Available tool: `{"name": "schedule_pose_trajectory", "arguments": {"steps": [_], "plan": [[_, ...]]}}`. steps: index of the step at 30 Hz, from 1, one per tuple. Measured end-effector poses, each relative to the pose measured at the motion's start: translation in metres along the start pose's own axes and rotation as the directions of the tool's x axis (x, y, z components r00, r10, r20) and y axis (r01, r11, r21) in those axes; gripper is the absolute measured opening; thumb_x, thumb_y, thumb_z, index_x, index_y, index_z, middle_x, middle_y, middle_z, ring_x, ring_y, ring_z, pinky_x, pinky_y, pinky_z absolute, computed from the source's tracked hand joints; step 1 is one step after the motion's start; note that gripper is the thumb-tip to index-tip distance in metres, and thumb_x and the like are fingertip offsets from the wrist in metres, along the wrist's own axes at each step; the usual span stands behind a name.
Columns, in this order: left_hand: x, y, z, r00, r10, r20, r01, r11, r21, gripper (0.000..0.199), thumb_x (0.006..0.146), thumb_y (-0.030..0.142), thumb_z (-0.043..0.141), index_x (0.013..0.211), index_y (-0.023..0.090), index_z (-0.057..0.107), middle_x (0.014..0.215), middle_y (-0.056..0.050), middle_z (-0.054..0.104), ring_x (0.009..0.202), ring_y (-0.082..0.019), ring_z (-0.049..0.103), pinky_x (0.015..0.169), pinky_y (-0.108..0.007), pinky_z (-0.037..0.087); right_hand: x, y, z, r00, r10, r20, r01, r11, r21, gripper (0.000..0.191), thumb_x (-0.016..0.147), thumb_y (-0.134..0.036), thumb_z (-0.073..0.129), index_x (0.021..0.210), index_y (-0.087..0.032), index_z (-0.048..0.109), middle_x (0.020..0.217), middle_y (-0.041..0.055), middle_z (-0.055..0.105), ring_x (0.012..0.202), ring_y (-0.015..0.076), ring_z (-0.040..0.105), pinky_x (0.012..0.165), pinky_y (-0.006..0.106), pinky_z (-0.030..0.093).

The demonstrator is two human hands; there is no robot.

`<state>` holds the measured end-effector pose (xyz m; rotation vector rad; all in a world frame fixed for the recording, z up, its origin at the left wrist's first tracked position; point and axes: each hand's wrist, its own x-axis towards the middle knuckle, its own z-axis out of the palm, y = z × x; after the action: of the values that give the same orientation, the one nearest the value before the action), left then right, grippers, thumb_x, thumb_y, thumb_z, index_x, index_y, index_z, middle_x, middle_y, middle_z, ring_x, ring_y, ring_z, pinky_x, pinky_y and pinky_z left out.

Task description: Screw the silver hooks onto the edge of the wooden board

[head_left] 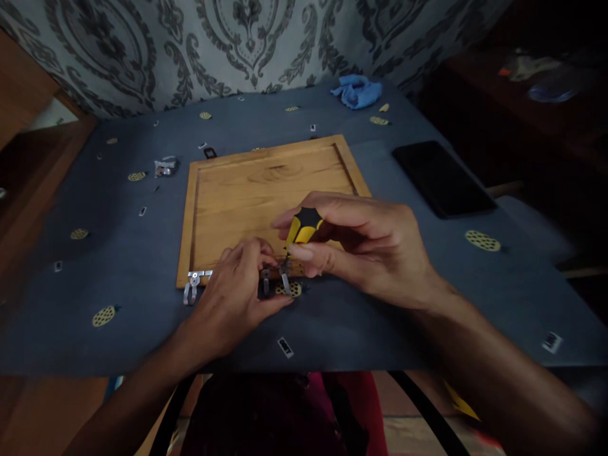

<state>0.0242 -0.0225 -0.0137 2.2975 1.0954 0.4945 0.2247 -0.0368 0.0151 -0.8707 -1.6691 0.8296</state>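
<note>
A framed wooden board (266, 202) lies flat on the blue patterned cloth. Between the thumb and fingers of my right hand (370, 244) is a screwdriver (299, 229) with a yellow and black handle, tilted with its tip down at the board's near edge. My left hand (235, 285) rests on that edge, its fingers closed around a metal hook (284, 278) under the tip; a second hook (266, 280) sits just beside it. A further silver double hook (190, 286) is on the board's near left corner. Any screw at the tip is too small to make out.
Loose silver hooks (166, 166) lie left of the board, and a small dark ring-like piece (209, 152) is at its far left corner. A black phone (441, 177) lies to the right. A crumpled blue cloth (357, 92) is at the back, before a patterned curtain (247, 38).
</note>
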Motion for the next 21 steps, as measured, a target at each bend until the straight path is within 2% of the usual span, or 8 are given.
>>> {"name": "schedule_pose_trajectory", "arguments": {"steps": [3,6,10,12,21], "plan": [[0.001,0.0,0.0,1.0,0.01,-0.003,-0.01,1.0,0.014,0.046,0.073,0.02,0.08,0.098,0.026,0.042,0.101,-0.001,0.064,0.098,-0.026,0.065,0.082,-0.043,0.053,0.0,0.004,0.004,0.999,-0.033,-0.035,0.033,0.999,0.013,0.019,0.08,-0.03,0.081,0.08,-0.021,0.064,0.081,0.0003,0.067,0.073,0.0146,0.064,0.058,0.027,0.05],[0.0,0.0,0.0,1.0,0.011,-0.005,-0.011,1.0,0.0,0.047,0.072,0.019,0.08,0.1,0.026,0.042,0.103,-0.001,0.064,0.099,-0.026,0.065,0.084,-0.044,0.053,-0.001,0.006,0.009,0.993,-0.035,-0.11,0.038,0.999,0.02,0.028,0.076,-0.033,0.084,0.076,-0.021,0.06,0.072,-0.0019,0.062,0.069,0.0142,0.061,0.058,0.028,0.049],[-0.001,-0.001,0.001,1.0,-0.01,0.008,0.01,0.999,-0.039,0.047,0.072,0.02,0.081,0.104,0.026,0.045,0.106,-0.002,0.065,0.104,-0.027,0.064,0.088,-0.046,0.051,-0.001,0.004,0.012,0.95,-0.036,-0.311,0.036,0.999,-0.006,0.033,0.072,-0.034,0.087,0.071,-0.023,0.056,0.069,-0.0028,0.059,0.063,0.0137,0.057,0.052,0.028,0.045],[-0.001,-0.002,0.001,1.0,-0.02,0.009,0.021,0.999,-0.048,0.049,0.072,0.02,0.082,0.104,0.025,0.046,0.105,-0.003,0.066,0.105,-0.027,0.064,0.089,-0.046,0.051,-0.001,0.002,0.011,0.927,-0.037,-0.372,0.033,0.999,-0.017,0.033,0.073,-0.032,0.086,0.069,-0.024,0.055,0.069,-0.0027,0.059,0.06,0.0136,0.055,0.049,0.029,0.042],[0.0,0.0,0.0,0.999,-0.028,0.039,0.03,0.998,-0.047,0.049,0.074,0.021,0.081,0.107,0.025,0.045,0.107,-0.003,0.065,0.104,-0.028,0.064,0.089,-0.048,0.051,-0.001,0.002,0.013,0.956,0.024,-0.292,-0.029,1.0,-0.012,0.031,0.074,-0.037,0.085,0.069,-0.023,0.057,0.069,-0.0026,0.055,0.06,0.0127,0.051,0.049,0.027,0.043]]}}
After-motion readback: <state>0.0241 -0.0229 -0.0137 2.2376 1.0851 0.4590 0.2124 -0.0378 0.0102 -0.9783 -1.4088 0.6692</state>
